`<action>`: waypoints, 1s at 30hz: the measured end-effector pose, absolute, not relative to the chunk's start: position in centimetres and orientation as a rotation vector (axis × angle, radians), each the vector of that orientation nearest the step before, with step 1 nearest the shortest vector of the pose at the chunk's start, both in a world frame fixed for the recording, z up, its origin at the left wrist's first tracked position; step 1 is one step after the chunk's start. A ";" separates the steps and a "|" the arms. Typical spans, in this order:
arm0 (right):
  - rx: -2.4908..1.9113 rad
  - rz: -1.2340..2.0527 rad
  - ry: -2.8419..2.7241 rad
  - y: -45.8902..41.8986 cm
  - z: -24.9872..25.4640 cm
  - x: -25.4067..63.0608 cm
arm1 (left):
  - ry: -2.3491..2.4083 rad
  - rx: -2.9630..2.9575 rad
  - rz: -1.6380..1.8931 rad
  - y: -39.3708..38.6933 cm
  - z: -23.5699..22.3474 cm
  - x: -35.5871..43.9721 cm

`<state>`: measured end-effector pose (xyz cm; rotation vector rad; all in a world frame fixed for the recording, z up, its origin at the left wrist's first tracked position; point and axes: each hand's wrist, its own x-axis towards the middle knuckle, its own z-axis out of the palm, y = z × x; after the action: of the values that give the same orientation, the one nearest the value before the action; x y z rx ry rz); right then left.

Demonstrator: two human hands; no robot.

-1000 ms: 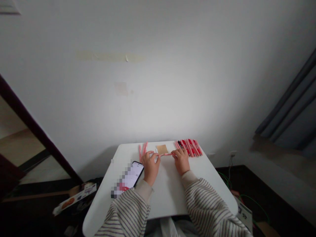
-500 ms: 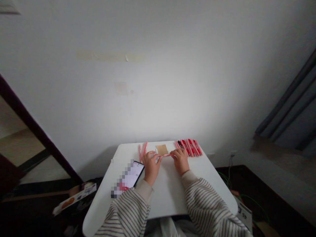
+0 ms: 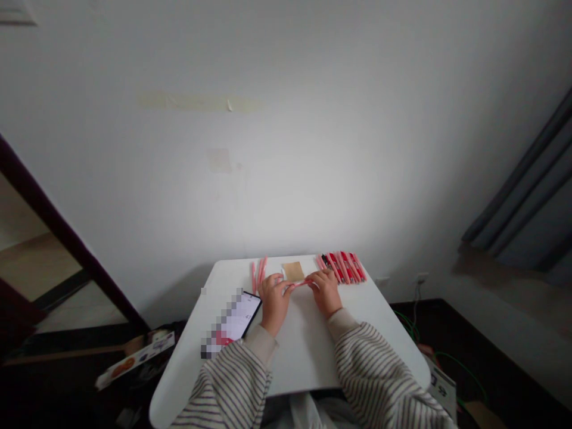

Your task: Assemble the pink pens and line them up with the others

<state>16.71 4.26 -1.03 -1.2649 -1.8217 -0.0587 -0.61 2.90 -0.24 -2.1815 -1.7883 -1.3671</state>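
A slim pink pen (image 3: 299,283) lies crosswise between my two hands above the white table. My left hand (image 3: 274,302) pinches its left end between thumb and fingers. At the other end, my right hand (image 3: 326,293) has its fingers closed on the pen. Just beyond the pen is a small tan paper square (image 3: 294,271). Left of my left hand, a few pink pens (image 3: 254,277) lie near the far edge. To the right, several pink and red pens (image 3: 346,267), one with a black part, lie side by side in a row.
A phone (image 3: 236,319) with a lit screen, partly pixelated, rests on the white table (image 3: 308,363) left of my left forearm. The wall (image 3: 286,196) rises behind the table's far edge. Cables (image 3: 417,298) and boxes are on the floor at right.
The pen has tilted slightly, its right end now a little higher. My fingers have shifted a little along it; the pens on the table have stayed put.
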 end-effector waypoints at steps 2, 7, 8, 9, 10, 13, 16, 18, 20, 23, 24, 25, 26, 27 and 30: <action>-1.267 -0.057 -1.825 4.3 -1.1 16.7 | -1.796 -2.182 -1.361 2.9 -0.2 -0.6; -1.267 -0.050 -1.832 4.3 -1.2 16.7 | -1.808 -2.177 -1.350 2.9 -0.3 -0.6; -1.268 -0.048 -1.835 4.3 -1.2 16.7 | -1.807 -2.179 -1.350 3.0 -0.3 -0.6; -1.270 -0.048 -1.836 4.4 -1.2 16.7 | -1.807 -2.181 -1.348 3.0 -0.4 -0.7; -1.272 -0.048 -1.836 4.4 -1.2 16.7 | -1.809 -2.182 -1.346 3.0 -0.4 -0.7; -1.270 -0.041 -1.836 4.4 -1.2 16.7 | -1.818 -2.185 -1.343 3.0 -0.3 -0.7; -1.256 -0.021 -1.835 4.4 -1.2 16.8 | -1.826 -2.187 -1.340 2.9 -0.2 -0.7; -1.247 -0.001 -1.826 4.5 -1.2 16.8 | -1.833 -2.189 -1.337 2.9 -0.1 -0.7; -1.242 0.021 -1.804 4.5 -1.3 16.8 | -1.848 -2.183 -1.333 2.8 0.0 -0.7; -1.243 0.058 -1.751 4.6 -1.4 16.8 | -1.862 -2.168 -1.328 2.8 0.1 -0.7; -1.246 0.070 -1.735 4.6 -1.5 16.7 | -1.862 -2.162 -1.328 2.8 0.0 -0.7; -1.246 0.082 -1.725 4.7 -1.5 16.7 | -1.861 -2.158 -1.327 2.8 0.0 -0.7; -1.244 0.094 -1.717 4.7 -1.6 16.7 | -1.858 -2.157 -1.327 2.8 0.0 -0.7; -1.239 0.104 -1.711 4.7 -1.6 16.7 | -1.857 -2.154 -1.327 2.8 -0.1 -0.8; -1.221 0.139 -1.681 4.8 -1.8 16.7 | -1.853 -2.149 -1.330 2.8 -0.2 -0.8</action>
<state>16.68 4.85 -1.80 -1.2206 -1.6813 0.1392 -0.80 2.81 -0.16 -2.1486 -1.8527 -1.3302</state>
